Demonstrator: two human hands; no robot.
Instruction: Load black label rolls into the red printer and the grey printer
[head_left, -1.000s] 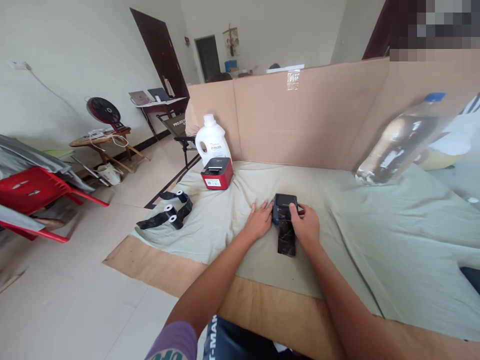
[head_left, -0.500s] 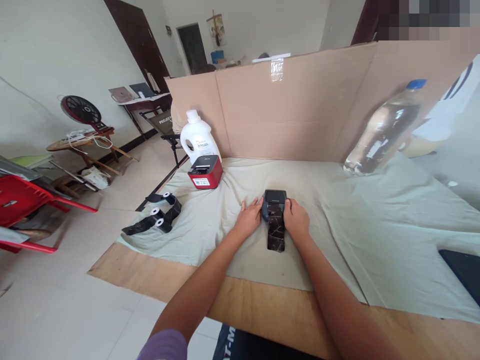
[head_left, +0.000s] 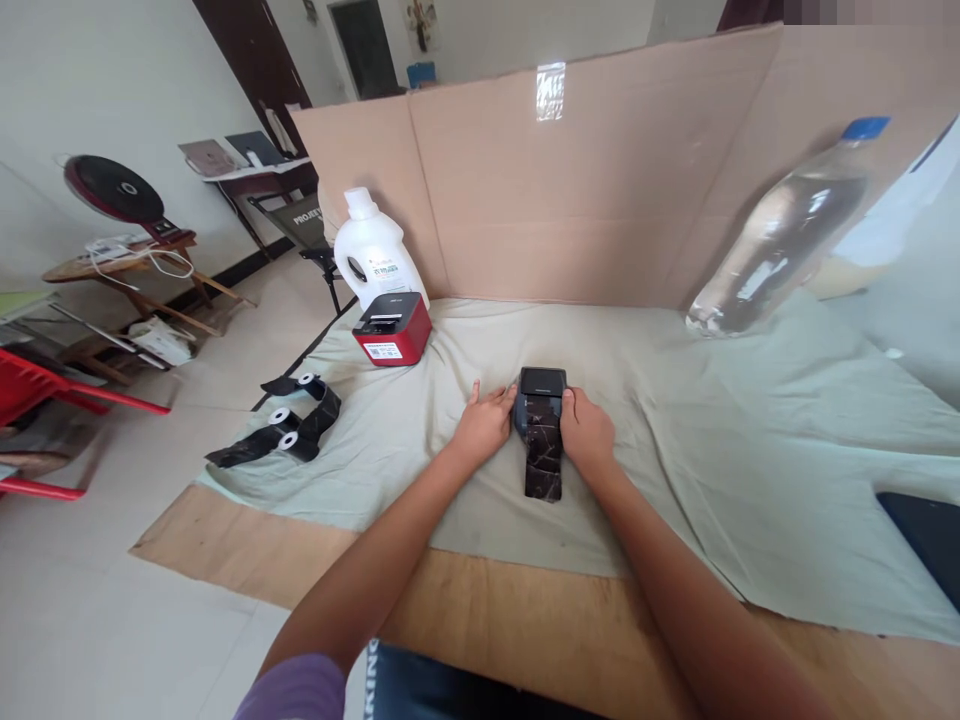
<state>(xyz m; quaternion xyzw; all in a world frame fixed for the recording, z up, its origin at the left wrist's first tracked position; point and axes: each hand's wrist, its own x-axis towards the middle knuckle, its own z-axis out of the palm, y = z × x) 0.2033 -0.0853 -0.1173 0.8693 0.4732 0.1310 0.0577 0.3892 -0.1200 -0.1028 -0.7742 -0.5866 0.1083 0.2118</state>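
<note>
A small dark portable printer (head_left: 543, 382) lies on the cloth in front of me, with a black strip (head_left: 544, 460) marked by pale crease-like lines hanging from it towards me. My right hand (head_left: 589, 428) grips the printer's right edge, thumb near its top. On the opposite side, my left hand (head_left: 486, 425) lies palm down with fingers stretched out, their tips touching the printer's left edge. Several black paper rolls (head_left: 289, 445) with white cores lie partly unwound at the left. Further back stands a red and black box-shaped printer (head_left: 394, 330).
A white jug (head_left: 375, 245) stands behind the red printer. A cardboard panel (head_left: 555, 200) closes off the back, and a large clear bottle (head_left: 787, 240) with a blue cap leans at the right. A dark flat object (head_left: 926, 540) lies at the right edge. Wood (head_left: 510, 600) shows along the front.
The camera view has shifted, so the surroundings sit higher and mostly further left. Both hands stay at the printer's sides, and the printer and strip look much the same.
</note>
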